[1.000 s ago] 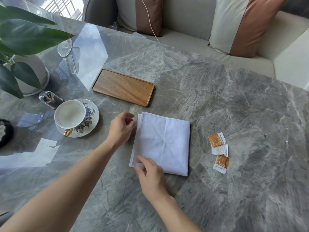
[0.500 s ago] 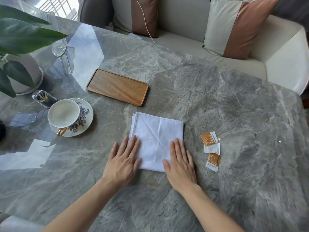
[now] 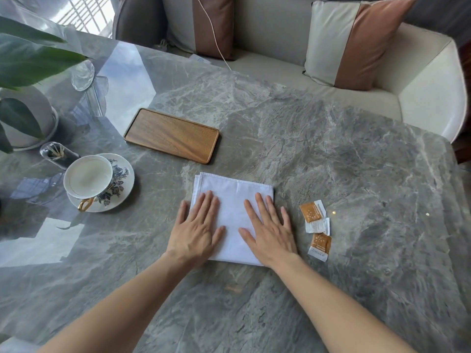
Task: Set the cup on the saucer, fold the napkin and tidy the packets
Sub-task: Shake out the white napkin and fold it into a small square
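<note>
Both hands, left hand and right hand, lie flat on the folded napkin. The cup sits on its saucer.

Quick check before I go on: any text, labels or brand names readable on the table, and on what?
Nothing can be read.
Upper orange packet: white dot pattern, no words.
White packet: print too small to read.
Lower orange packet: white strip print blurred.
Cup, saucer: floral pattern only.

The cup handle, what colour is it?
Gold, seen in the head view: the cup handle.

Bare table right of tray; packets beside napkin; cup far left
</note>
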{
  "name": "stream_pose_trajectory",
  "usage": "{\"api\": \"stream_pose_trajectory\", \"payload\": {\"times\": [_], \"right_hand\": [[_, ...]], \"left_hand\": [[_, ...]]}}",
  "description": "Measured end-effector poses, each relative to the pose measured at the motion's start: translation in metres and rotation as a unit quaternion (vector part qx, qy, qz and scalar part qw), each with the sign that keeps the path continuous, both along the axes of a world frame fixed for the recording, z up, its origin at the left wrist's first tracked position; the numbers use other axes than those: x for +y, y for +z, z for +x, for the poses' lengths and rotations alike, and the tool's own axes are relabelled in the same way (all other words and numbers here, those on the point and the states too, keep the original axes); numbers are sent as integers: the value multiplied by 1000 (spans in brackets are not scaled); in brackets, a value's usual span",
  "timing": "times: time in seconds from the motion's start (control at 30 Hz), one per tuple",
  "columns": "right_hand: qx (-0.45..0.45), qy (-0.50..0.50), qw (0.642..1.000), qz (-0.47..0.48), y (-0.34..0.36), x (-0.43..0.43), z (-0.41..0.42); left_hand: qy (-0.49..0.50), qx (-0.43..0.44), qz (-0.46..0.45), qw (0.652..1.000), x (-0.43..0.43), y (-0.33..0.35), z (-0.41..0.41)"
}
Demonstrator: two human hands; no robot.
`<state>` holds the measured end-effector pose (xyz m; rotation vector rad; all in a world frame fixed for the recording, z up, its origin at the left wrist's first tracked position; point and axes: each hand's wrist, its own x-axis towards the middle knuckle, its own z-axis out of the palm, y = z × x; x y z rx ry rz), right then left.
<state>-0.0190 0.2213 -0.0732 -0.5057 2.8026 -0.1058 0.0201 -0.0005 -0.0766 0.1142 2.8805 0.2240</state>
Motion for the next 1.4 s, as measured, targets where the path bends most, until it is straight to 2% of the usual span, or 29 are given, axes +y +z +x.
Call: {"api": "stream_pose_trajectory", "payload": {"times": [0.07,0.17,0.23,0.3,0.37,0.5,0.63,0.77,0.87,0.97,1.17,1.3,1.4], "right_hand": [[-7,1,1000,-8,1,2,-1],[-2,-21,997,-68,10,5,-3],[18,-101,985,-142,19,9,-9],[44,-195,955,-220,26,16,-20],[1,-254,935,-248,28,22,-37],[-69,-313,916,-242,32,25,-72],[-90,-333,906,-244,30,16,-91],[-101,-330,912,-222,32,10,-93],[-116,-333,912,-211,38,10,-89],[-138,-327,921,-160,43,9,-79],[-142,-343,916,-153,40,3,-46],[-115,-374,896,-210,37,-3,-33],[-95,-393,872,-276,38,-4,-24]], "left_hand": [[2,0,1,1000,-6,-1,4],[23,11,45,999,-10,6,2],[85,37,78,993,-15,16,-6],[160,59,112,979,-24,22,-21],[212,47,158,963,-35,26,-46],[216,-12,174,961,-55,30,-99],[206,-54,172,962,-58,30,-115],[181,-44,136,973,-58,25,-114],[221,-59,123,966,-52,31,-113],[273,-57,89,956,-44,38,-100],[277,-58,17,959,-25,40,-51],[303,-54,52,950,-16,41,-42],[309,-28,166,936,-18,41,-37]]}}
